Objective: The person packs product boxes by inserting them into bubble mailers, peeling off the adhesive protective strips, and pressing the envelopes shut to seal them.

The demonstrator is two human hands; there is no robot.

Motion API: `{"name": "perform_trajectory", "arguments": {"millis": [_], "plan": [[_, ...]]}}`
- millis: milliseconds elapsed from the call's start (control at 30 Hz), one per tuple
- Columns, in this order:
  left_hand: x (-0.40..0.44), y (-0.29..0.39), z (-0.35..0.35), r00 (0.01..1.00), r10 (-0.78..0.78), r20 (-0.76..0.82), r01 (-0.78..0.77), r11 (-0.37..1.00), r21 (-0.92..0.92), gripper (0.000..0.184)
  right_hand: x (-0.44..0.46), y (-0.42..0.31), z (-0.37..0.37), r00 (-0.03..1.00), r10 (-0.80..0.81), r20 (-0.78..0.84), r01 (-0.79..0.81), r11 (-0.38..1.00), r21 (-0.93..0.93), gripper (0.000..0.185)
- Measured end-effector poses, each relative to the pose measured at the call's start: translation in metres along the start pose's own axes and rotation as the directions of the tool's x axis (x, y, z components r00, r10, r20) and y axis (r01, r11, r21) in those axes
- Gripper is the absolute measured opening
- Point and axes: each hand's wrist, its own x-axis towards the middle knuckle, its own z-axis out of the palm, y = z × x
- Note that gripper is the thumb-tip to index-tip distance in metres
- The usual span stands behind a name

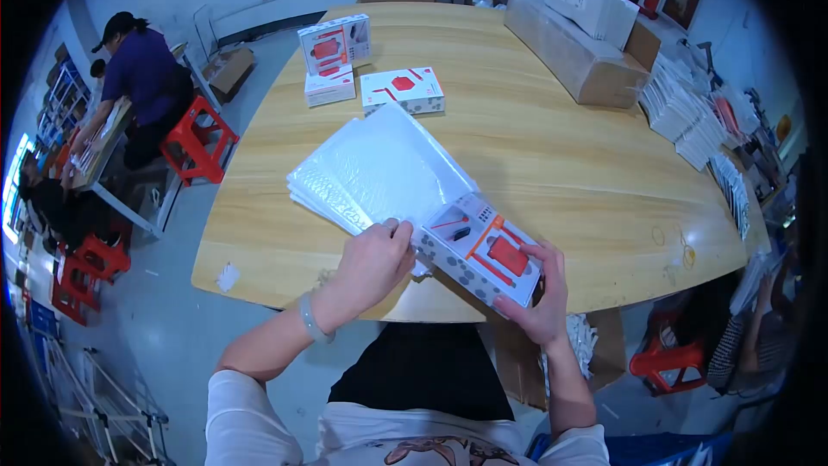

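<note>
My right hand (543, 298) is closed round the outer end of a white box (487, 255) with red and orange pictures on it. The box's other end is at the mouth of a white bubble mailer (414, 160). My left hand (371, 263) pinches the mailer's edge beside the box. More white mailers (323, 177) lie fanned out under it on the wooden table. Behind them are a flat printed box (403, 91) and an upright printed box (336, 45), which stands by another small box (329, 86).
The wooden table (604, 207) has a long wrapped carton (578, 47) at its back right, with stacked mailers (686, 108) along the right edge. An open carton (608, 341) is below the front edge. People sit at a table at left, near red stools (198, 138).
</note>
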Motion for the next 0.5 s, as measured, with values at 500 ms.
{"name": "perform_trajectory", "arguments": {"millis": [500], "plan": [[0.015, 0.018, 0.008, 0.951, 0.027, -0.307, -0.010, 0.998, 0.059, 0.013, -0.006, -0.017, 0.018, 0.991, -0.086, -0.106, 0.044, 0.936, -0.350, 0.077]]}}
